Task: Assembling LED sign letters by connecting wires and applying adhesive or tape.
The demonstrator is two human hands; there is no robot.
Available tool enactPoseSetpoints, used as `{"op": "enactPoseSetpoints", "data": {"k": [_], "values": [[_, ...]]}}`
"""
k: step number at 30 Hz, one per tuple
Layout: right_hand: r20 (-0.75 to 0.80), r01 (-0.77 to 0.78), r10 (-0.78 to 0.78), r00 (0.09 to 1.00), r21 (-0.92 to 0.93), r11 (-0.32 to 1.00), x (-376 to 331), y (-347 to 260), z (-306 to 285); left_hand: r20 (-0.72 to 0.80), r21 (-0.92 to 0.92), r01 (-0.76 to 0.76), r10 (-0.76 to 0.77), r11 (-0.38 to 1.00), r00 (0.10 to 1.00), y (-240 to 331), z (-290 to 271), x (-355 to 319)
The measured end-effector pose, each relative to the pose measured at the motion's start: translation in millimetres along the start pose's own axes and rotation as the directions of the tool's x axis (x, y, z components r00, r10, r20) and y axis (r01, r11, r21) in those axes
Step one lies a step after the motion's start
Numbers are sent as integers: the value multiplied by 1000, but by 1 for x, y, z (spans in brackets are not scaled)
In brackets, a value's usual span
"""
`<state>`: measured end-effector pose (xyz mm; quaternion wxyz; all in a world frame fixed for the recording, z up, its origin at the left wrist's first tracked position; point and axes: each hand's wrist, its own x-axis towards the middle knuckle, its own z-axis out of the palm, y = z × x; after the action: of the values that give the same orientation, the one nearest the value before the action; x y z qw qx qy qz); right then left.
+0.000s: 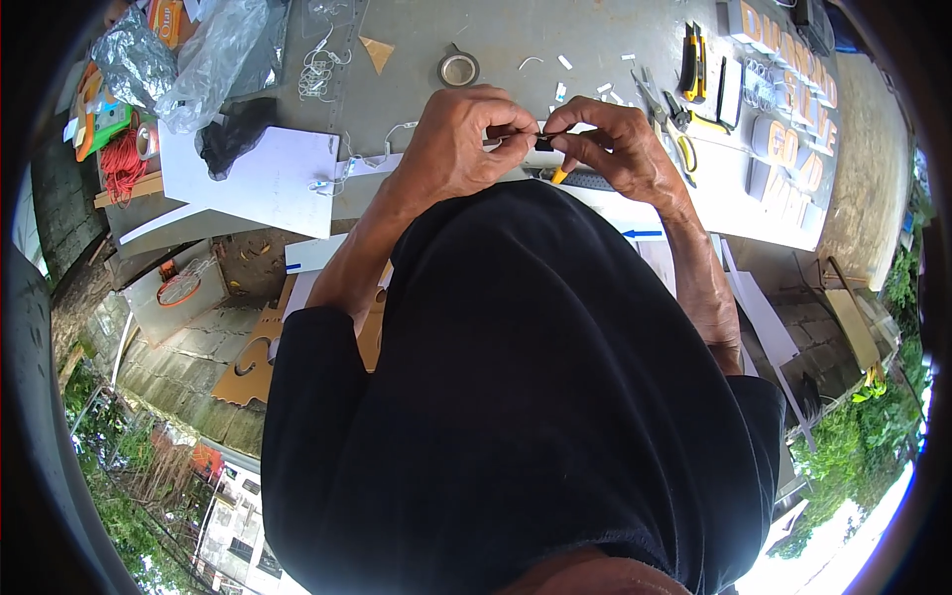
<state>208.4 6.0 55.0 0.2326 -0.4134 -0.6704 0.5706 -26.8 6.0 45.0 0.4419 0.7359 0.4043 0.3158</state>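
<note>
Head view: fingers of both hands pinch a thin dark strip between them.

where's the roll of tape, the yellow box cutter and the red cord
roll of tape [458,69], head view, on the front rim of the ring
yellow box cutter [691,61], head view, on the middle of its handle
red cord [121,165], head view, on the middle of the bundle

Bare grey table lies open just beyond the hands, hemmed by a tape roll ahead, scissors and knife on the right, white sheet and plastic bags on the left.
</note>
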Motion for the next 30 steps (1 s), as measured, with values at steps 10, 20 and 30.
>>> {"op": "enactPoseSetpoints", "data": {"k": [10, 20, 30], "values": [[190, -264, 230, 954, 182, 947, 7, -5, -12, -41, 336, -343, 378, 877, 925, 8, 3, -2], [174, -297, 267, 948, 186, 937, 10, -3, -11, -21, 368, -336, 369, 867, 929, 9, 2, -3], [189, -228, 231, 954, -38, 973, 7, -13, -6, 128, 173, -167, 146, 971, 981, 7, -1, -3]]}}
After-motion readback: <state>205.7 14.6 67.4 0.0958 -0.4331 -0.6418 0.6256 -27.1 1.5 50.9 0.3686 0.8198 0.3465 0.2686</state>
